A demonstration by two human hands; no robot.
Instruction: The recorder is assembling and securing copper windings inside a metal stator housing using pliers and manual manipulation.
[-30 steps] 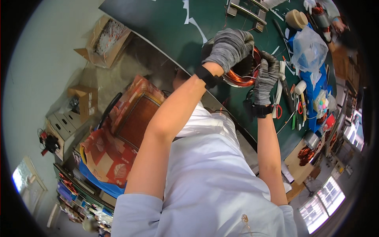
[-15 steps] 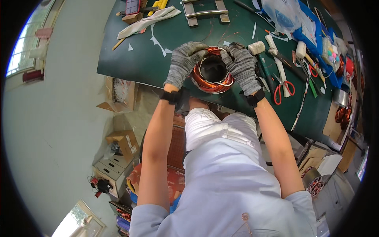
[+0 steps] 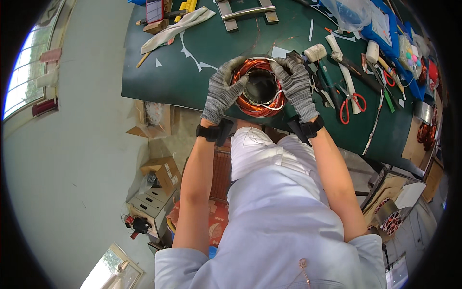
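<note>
A ring-shaped motor stator wound with copper wire (image 3: 260,110) sits near the front edge of the green table (image 3: 166,77). White cord or sleeving runs around its rim, and its round middle is hollow and dark. My left hand (image 3: 223,90), in a grey knit glove, grips the left side, thumb over the inner edge and fingers around the outside. On the right side, my right hand (image 3: 294,85), gloved alike, holds the ring, its fingers curled over the upper right rim. Black bands circle both wrists. Thin loose wires trail from the stator.
Right of the stator lie red-handled scissors (image 3: 352,107), a white-headed mallet (image 3: 315,52), pliers and other tools. A blue tray (image 3: 385,36) stands at the far right. A metal frame (image 3: 248,14) and a white cloth strip (image 3: 178,30) lie farther back.
My left hand has shifted down the stator's left side, and its thumb now hooks over the inner edge. The right hand keeps its place on the right rim. The view has shifted slightly.
</note>
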